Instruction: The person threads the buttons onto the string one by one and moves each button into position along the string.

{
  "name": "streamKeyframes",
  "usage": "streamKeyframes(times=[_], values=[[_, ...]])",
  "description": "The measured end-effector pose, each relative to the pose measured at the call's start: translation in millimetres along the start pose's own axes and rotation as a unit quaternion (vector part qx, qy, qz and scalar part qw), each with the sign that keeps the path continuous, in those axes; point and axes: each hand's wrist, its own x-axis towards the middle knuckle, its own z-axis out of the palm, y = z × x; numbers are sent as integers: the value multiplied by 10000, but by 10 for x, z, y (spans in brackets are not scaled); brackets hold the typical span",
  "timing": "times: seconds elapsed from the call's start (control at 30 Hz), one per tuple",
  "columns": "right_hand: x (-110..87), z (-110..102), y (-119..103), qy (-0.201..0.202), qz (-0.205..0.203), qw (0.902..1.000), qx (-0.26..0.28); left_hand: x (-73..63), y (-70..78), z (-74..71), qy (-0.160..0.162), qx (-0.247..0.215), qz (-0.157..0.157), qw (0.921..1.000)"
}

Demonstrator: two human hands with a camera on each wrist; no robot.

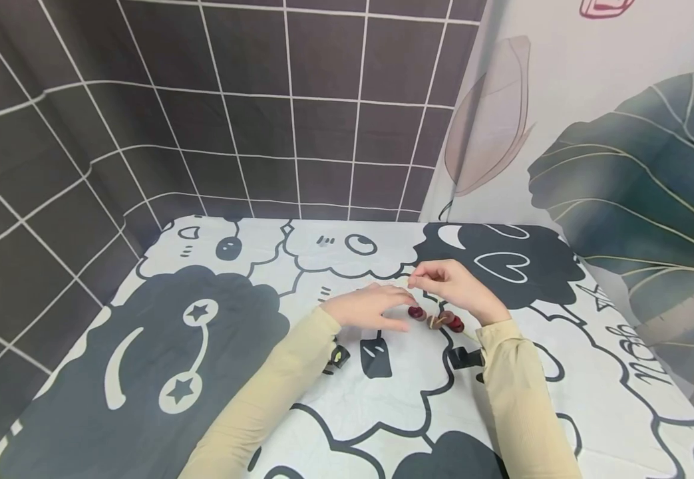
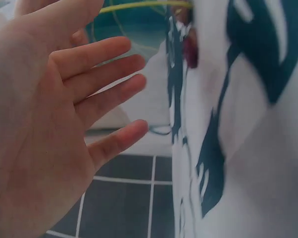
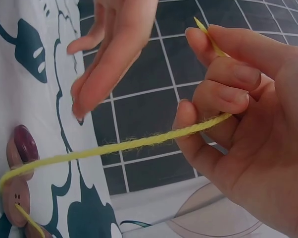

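Observation:
Yellow yarn [image 3: 114,147] runs from my right hand [image 1: 457,287] down to several round buttons on the cloth. Its pointed tip stands up between the right thumb and index finger, which pinch it, and the other fingers curl over the strand. A brown button [image 3: 16,198] with small holes has yarn passing through it. Beside it sits a dark red button [image 3: 26,144]. My left hand [image 1: 370,306] hovers palm down just left of the buttons, fingers extended and spread, holding nothing. In the left wrist view the buttons are mostly cut off and blurred.
The buttons lie on a white cloth [image 1: 406,362] printed with dark cartoon clouds, covering the table. A dark grid-patterned curtain [image 1: 323,130] hangs behind and to the left. A leaf-print curtain [image 1: 634,193] hangs at the right.

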Motion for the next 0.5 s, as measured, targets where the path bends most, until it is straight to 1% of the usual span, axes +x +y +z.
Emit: streamKeyframes(times=[0.17,0.37,0.43,0.5], values=[[2,-15,-3,-28,-100,9998,-193,51,67,107,-391,-155,-157,9990],[2,-23,-6,-88,-182,9989,-426,64,69,205,-853,38,-385,9956],[0,-24,0,-98,-177,9987,-469,59,70,221,-963,14,-498,9941],[-5,-24,5,-115,-173,9986,-489,60,69,234,-1005,-20,-543,9935]])
